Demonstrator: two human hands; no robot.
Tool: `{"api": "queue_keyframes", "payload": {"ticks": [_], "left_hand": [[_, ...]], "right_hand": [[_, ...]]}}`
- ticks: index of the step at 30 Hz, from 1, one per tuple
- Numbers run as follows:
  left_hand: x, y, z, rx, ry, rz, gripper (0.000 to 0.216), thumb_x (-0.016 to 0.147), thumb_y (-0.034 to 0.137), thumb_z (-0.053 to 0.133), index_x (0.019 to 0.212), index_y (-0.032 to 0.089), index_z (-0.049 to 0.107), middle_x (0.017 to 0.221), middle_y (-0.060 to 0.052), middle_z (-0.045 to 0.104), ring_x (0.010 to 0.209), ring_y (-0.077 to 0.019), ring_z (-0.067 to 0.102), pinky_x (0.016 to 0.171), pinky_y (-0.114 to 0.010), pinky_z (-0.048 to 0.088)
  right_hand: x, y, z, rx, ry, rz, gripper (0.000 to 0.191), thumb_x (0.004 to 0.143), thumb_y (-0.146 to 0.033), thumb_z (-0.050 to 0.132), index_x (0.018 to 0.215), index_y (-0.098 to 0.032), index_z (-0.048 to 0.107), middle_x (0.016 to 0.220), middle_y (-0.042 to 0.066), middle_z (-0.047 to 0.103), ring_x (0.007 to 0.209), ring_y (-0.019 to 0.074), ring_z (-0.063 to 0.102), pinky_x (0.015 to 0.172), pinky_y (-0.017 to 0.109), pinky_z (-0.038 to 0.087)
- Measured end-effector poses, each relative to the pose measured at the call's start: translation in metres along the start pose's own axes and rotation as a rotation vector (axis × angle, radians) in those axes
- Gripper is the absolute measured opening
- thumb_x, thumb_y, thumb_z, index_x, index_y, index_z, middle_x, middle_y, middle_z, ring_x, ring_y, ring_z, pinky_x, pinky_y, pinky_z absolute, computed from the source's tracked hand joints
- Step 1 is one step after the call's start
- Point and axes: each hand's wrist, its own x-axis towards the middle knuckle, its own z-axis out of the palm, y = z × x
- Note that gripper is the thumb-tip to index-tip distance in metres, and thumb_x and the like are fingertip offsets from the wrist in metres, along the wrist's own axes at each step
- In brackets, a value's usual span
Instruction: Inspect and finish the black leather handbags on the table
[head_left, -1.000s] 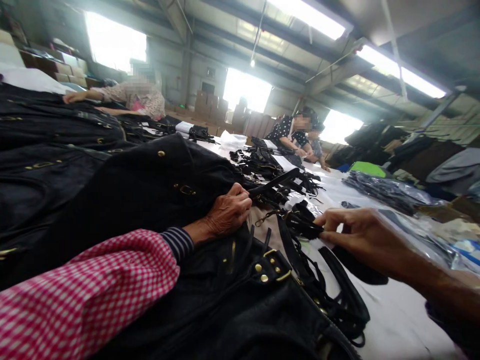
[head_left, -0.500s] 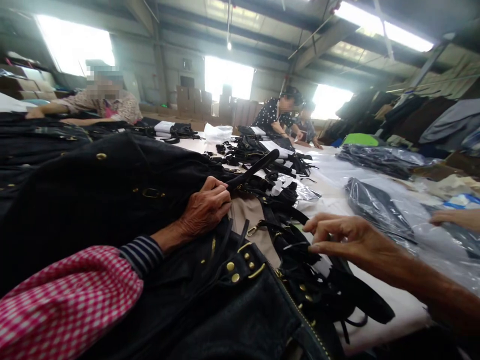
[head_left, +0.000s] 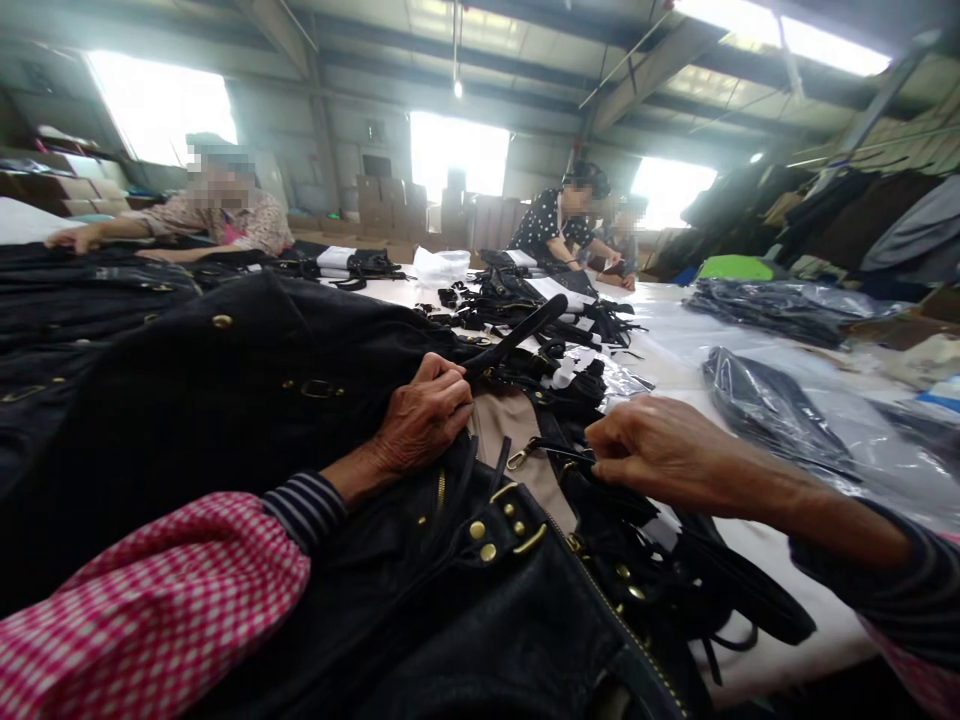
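Open black bag [head_left: 480, 610] just below the left fingers [head_left: 452, 388].
They clench its edge beside a handle [head_left: 521, 338]; right fingers [head_left: 606, 445] pinch a thin, gold-clipped strap [head_left: 559, 449]. Beyond both, black bundles [head_left: 544, 293] lie on the white bench [head_left: 671, 328].

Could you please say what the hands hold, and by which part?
The left hand grips the black bag at its handle's base; the right hand pinches a thin strap away from its clip.
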Motion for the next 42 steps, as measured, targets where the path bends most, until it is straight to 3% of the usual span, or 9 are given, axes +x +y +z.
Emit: {"api": "queue_keyframes", "payload": {"ticks": [10,12,14,16,19,21,26,31,42], "left_hand": [[0.008,0.002,-0.007,0.03,-0.125,-0.033,0.014,0.097,0.02,0.056,0.083,0.021,0.059,0.095,-0.003,0.064,0.114,-0.0226,0.05,0.076,-0.029,0.049],[0.014,0.002,-0.014,0.036,-0.205,-0.034,0.016,0.098,0.023,0.055,0.082,0.021,0.06,0.092,-0.002,0.063,0.11,-0.0222,0.049,0.07,-0.028,0.045],[0.022,0.002,-0.022,0.032,-0.282,-0.048,0.018,0.098,0.026,0.056,0.081,0.022,0.06,0.09,-0.001,0.062,0.109,-0.0221,0.05,0.065,-0.028,0.04],[0.029,0.002,-0.029,0.032,-0.34,-0.065,0.018,0.097,0.028,0.057,0.08,0.023,0.061,0.089,-0.001,0.062,0.108,-0.0224,0.05,0.061,-0.028,0.036],[0.039,0.001,-0.034,0.061,-0.375,-0.054,0.016,0.096,0.027,0.059,0.081,0.023,0.059,0.088,-0.001,0.063,0.105,-0.0232,0.052,0.063,-0.029,0.036],[0.042,0.0,-0.033,0.092,-0.389,-0.052,0.015,0.096,0.026,0.058,0.082,0.022,0.057,0.087,-0.002,0.063,0.102,-0.0238,0.052,0.065,-0.03,0.038],[0.044,-0.005,-0.028,0.045,-0.424,-0.185,0.012,0.093,0.025,0.054,0.083,0.022,0.06,0.087,-0.005,0.06,0.102,-0.0262,0.054,0.069,-0.031,0.042],[0.041,-0.01,-0.025,-0.146,-0.374,-0.384,0.012,0.084,0.024,0.058,0.078,0.022,0.068,0.089,-0.005,0.055,0.095,-0.0237,0.057,0.078,-0.034,0.045],[0.038,-0.006,-0.023,-0.223,-0.307,-0.417,0.014,0.081,0.021,0.057,0.068,0.02,0.061,0.083,-0.004,0.054,0.095,-0.0233,0.056,0.078,-0.034,0.045]], "right_hand": [[0.025,-0.021,-0.015,0.007,-0.066,-0.079,0.015,0.078,-0.022,0.063,0.064,-0.018,0.064,0.063,0.0,0.059,0.063,0.0136,0.051,0.058,0.027,0.027],[0.029,-0.022,-0.013,0.053,-0.05,-0.133,0.005,0.079,-0.022,0.068,0.082,-0.018,0.071,0.074,0.001,0.065,0.072,0.0155,0.057,0.062,0.025,0.032],[0.033,-0.022,-0.009,0.094,0.0,-0.191,0.026,0.081,-0.021,0.072,0.107,-0.019,0.072,0.088,0.003,0.07,0.082,0.0177,0.061,0.068,0.025,0.036],[0.035,-0.023,-0.003,0.114,0.016,-0.216,0.033,0.084,-0.021,0.07,0.117,-0.022,0.07,0.094,0.003,0.072,0.087,0.019,0.063,0.073,0.025,0.038],[0.035,-0.029,0.006,0.109,-0.011,-0.182,0.015,0.089,-0.019,0.064,0.098,-0.024,0.075,0.088,0.002,0.073,0.086,0.0192,0.066,0.072,0.026,0.038],[0.032,-0.034,0.011,0.079,0.019,-0.147,0.015,0.091,-0.017,0.06,0.09,-0.023,0.074,0.085,0.002,0.073,0.085,0.0195,0.067,0.069,0.026,0.035],[0.027,-0.039,0.027,-0.05,0.139,-0.103,0.013,0.093,-0.019,0.056,0.094,-0.019,0.068,0.077,0.006,0.071,0.074,0.0219,0.067,0.06,0.03,0.026],[0.034,-0.039,0.042,0.144,0.278,-0.075,0.013,0.095,-0.02,0.056,0.096,-0.019,0.068,0.069,0.003,0.068,0.065,0.0176,0.064,0.06,0.027,0.029],[0.062,-0.053,0.041,0.029,0.314,-0.025,0.016,0.095,-0.022,0.053,0.097,-0.019,0.069,0.075,0.007,0.073,0.071,0.0229,0.069,0.061,0.031,0.028]]}}
